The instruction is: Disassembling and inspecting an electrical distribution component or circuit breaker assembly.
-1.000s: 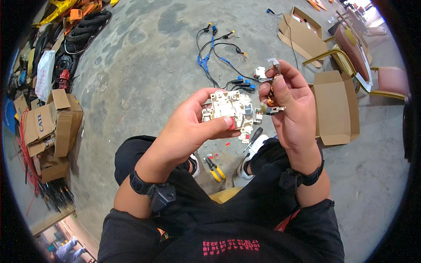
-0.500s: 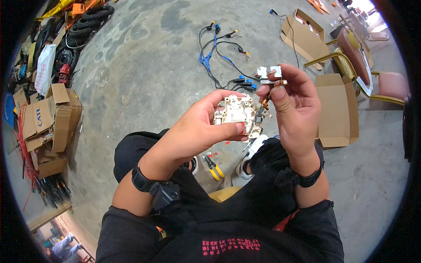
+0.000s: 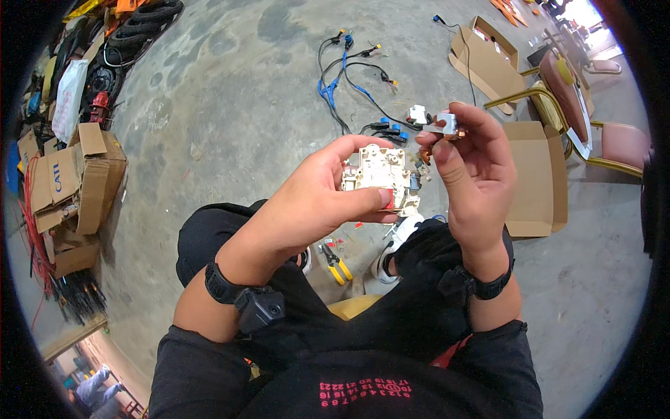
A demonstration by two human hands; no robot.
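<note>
An opened cream plastic housing [image 3: 380, 167] with a red piece under my thumb is in the grip of my left hand [image 3: 317, 195], at the centre. My right hand [image 3: 467, 178], just right of it, pinches a small metal and copper part [image 3: 447, 126] between thumb and fingers, raised above the housing's right side. A white piece [image 3: 418, 115] shows just left of that part; whether my fingers touch it I cannot tell. Small parts at the housing's right edge are partly hidden. Yellow-handled cutters [image 3: 338, 269] lie on the floor below the housing, between my feet.
Blue-and-black cable harness [image 3: 328, 94] lies on the concrete floor [image 3: 230, 91] ahead. Flattened cardboard boxes [image 3: 530, 178] and pink chairs [image 3: 621, 140] stand or lie right. Torn cartons [image 3: 70, 195], tyres [image 3: 146, 35] and red cable fill the left. A person [image 3: 94, 391] is at lower left.
My right hand has moved slightly rightward and turned the metal part over, bringing it down from its higher position. My left hand has shifted a little right with the housing since a second ago.
</note>
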